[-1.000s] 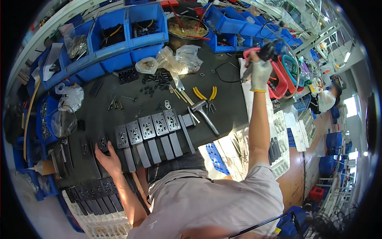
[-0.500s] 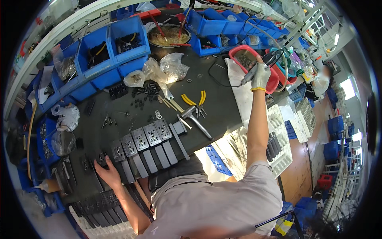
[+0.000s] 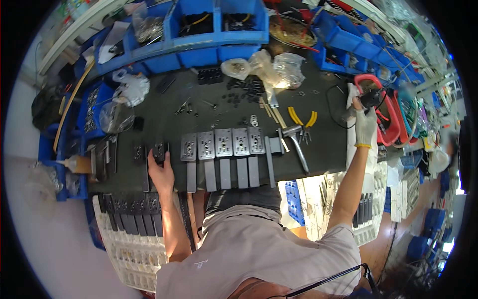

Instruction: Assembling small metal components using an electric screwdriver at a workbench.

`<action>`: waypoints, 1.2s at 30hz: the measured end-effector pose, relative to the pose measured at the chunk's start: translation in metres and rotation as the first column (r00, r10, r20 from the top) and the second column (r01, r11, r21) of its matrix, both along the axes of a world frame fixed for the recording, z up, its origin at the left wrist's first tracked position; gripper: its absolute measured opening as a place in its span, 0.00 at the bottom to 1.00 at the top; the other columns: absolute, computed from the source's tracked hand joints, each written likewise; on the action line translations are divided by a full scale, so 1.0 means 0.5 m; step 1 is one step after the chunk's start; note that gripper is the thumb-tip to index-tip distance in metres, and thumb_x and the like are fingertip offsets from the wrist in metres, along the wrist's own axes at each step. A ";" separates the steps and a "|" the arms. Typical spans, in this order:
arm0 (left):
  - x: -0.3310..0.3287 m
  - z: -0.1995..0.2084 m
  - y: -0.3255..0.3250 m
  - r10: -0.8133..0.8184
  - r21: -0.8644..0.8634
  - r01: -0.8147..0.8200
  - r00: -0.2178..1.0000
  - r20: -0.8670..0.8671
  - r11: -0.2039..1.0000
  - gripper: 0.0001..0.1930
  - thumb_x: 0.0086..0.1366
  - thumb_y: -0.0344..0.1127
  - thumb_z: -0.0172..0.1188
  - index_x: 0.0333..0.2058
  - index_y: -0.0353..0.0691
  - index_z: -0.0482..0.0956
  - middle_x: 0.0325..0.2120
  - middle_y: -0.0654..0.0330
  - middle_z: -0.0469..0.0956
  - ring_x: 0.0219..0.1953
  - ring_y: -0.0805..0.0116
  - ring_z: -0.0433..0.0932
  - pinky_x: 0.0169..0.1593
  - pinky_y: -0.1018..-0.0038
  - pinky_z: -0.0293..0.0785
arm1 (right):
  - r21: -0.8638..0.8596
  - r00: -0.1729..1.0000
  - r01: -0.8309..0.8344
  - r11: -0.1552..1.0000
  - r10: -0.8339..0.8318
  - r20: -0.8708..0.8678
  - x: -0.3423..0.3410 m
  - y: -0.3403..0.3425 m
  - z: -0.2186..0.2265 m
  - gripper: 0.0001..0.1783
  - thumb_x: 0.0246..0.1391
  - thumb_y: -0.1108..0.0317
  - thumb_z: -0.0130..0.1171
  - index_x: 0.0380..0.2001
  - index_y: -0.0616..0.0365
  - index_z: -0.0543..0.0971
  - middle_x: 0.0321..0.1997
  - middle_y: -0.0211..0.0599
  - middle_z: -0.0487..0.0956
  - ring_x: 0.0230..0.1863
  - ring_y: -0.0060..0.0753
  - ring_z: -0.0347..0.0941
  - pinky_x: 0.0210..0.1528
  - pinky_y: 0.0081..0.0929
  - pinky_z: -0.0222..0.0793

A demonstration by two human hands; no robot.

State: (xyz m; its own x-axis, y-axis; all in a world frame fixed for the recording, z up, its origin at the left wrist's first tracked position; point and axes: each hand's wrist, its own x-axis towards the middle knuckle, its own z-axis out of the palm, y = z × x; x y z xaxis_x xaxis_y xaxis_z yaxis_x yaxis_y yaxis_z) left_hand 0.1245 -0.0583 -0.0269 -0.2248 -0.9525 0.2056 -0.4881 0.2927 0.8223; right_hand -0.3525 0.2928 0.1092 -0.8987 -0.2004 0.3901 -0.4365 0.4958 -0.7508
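Observation:
My bare left hand (image 3: 163, 176) reaches to the left part of the bench, its thumb and fingers on either side of a small black metal block (image 3: 159, 151). A similar black part (image 3: 139, 155) lies just left of it. To the right stands a row of grey metal blocks (image 3: 223, 143) with screw holes in their tops and long grey bars (image 3: 225, 173) in front. My right hand (image 3: 366, 127), in a pale glove with a yellow cuff, is closed around a corded power screwdriver (image 3: 370, 98) at the red tray (image 3: 391, 130). The glove partly hides the tool.
A hammer (image 3: 298, 152) and yellow-handled pliers (image 3: 295, 116) lie right of the row. Loose black pieces (image 3: 245, 89) and plastic bags (image 3: 289, 71) sit behind it. Blue bins (image 3: 244, 37) line the back. A pale tray (image 3: 134, 249) holds more black parts at lower left.
The whole view has swung, shifting the bench rightward and levelling it. My left fingers have drawn in around the black block. My right hand still holds the screwdriver by the red tray.

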 end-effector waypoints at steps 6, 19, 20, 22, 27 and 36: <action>0.037 0.049 0.005 0.264 0.604 0.465 0.607 -0.750 0.648 0.28 0.75 0.45 0.57 0.60 0.24 0.70 0.40 0.52 0.80 0.38 0.64 0.79 0.47 0.72 0.76 | 0.131 0.995 -0.081 0.988 0.087 -0.043 0.064 0.000 0.011 0.32 0.62 0.43 0.63 0.52 0.64 0.81 0.46 0.43 0.85 0.48 0.34 0.80 0.55 0.33 0.70; 0.043 0.055 0.008 0.622 0.290 0.904 0.036 -0.783 0.313 0.32 0.78 0.47 0.47 0.67 0.24 0.58 0.37 0.55 0.68 0.34 0.68 0.66 0.36 0.74 0.66 | 0.078 0.989 -0.146 0.986 0.145 0.017 0.076 -0.046 0.000 0.33 0.64 0.51 0.65 0.61 0.67 0.75 0.55 0.41 0.81 0.58 0.32 0.74 0.66 0.29 0.62; 0.042 0.056 0.007 0.623 0.290 0.905 0.037 -0.782 0.311 0.32 0.78 0.47 0.47 0.67 0.24 0.58 0.37 0.55 0.68 0.34 0.68 0.66 0.36 0.74 0.66 | 0.079 0.991 -0.131 0.988 0.131 0.012 0.076 -0.047 -0.001 0.34 0.64 0.50 0.65 0.61 0.68 0.75 0.55 0.41 0.81 0.58 0.33 0.74 0.65 0.29 0.62; 0.038 0.059 0.007 0.552 0.338 0.879 0.107 -0.827 0.336 0.32 0.77 0.49 0.50 0.64 0.23 0.64 0.35 0.55 0.73 0.32 0.69 0.70 0.34 0.75 0.68 | 0.078 0.990 -0.137 0.987 0.138 -0.005 0.077 -0.048 -0.003 0.34 0.64 0.50 0.65 0.61 0.68 0.75 0.56 0.42 0.81 0.58 0.33 0.74 0.65 0.29 0.63; 0.006 0.052 0.002 0.032 0.189 0.000 0.985 -0.168 0.982 0.25 0.68 0.38 0.66 0.56 0.23 0.74 0.37 0.47 0.84 0.38 0.57 0.85 0.44 0.68 0.81 | 0.208 0.995 -0.054 0.977 0.071 -0.072 0.073 -0.025 -0.014 0.34 0.64 0.50 0.64 0.60 0.69 0.74 0.55 0.43 0.81 0.57 0.34 0.75 0.64 0.29 0.65; 0.009 0.079 0.017 -0.091 -0.077 0.115 0.959 0.270 0.990 0.35 0.54 0.31 0.72 0.61 0.31 0.71 0.49 0.46 0.77 0.52 0.46 0.74 0.60 0.58 0.69 | 0.079 1.000 -0.008 0.997 0.010 -0.029 0.149 -0.001 -0.048 0.28 0.65 0.52 0.65 0.54 0.68 0.76 0.50 0.38 0.78 0.51 0.30 0.72 0.58 0.27 0.66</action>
